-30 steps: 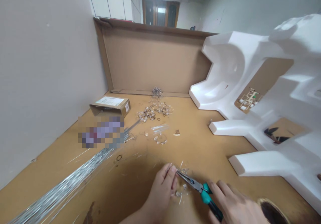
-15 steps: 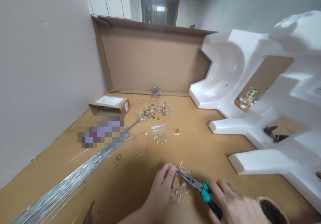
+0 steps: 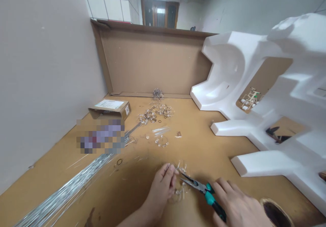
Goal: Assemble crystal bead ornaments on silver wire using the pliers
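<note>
**Inspection note: piece in hand, wire stock plentiful, completion not established**

From my remote post I find the work under way. My left hand (image 3: 163,183) has its fingertips pinched together on what appears to be a fine wire piece (image 3: 176,171); its shape is too small to tell. My right hand (image 3: 236,203) has a firm grip around the handles of the green-and-black pliers (image 3: 210,198). The pliers' nose points at the left fingertips, its tips slightly parted and apart from them.

Both hands are above the desk (image 3: 203,152), near its front edge. Just beside the left fingers lie clear bits with thin strands (image 3: 177,192).

As to progress, I judge the piece in hand incomplete. Farther back, a pile of clear pieces and dark rings (image 3: 164,111) may be output or supply; I cannot certify which. A small tangle (image 3: 158,93) sits behind it, by the cardboard (image 3: 152,60). To the left, a long bundle of straight wires (image 3: 84,176) suggests much material is unworked. No final count is possible.
</note>
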